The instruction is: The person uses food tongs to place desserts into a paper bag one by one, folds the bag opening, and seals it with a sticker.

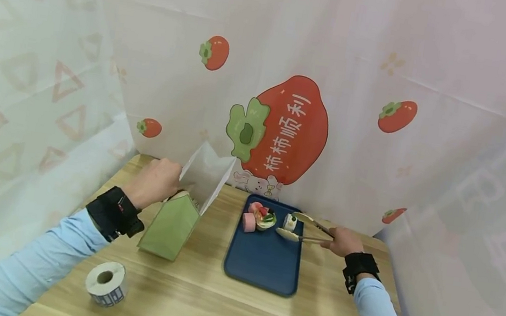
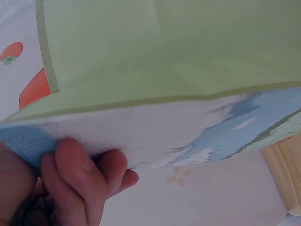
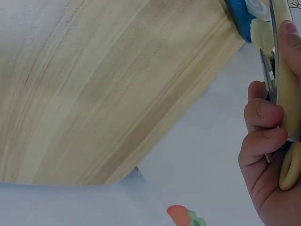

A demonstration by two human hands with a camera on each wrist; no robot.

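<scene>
Bag (image 2: 155, 70) interior hidden; tongs (image 3: 282, 70) tips cut off in rt wrist view.

Light-blue sleeves (image 1: 39, 263), black wrist straps (image 1: 115, 212) — right cuff apparently lettered.

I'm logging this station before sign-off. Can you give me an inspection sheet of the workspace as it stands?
Surface: wooden table, no spills seen.
Job's things: green paper bag standing, mouth open; blue tray with small cakes at its far end; tongs around a white cake.
Clutter: label roll near the front edge.
Hands: left hand pinches the bag's rim; right hand grips the tongs.
Cables: nothing seen.
Surroundings: persimmon-print cloth backdrop, translucent sheets at both sides.
</scene>
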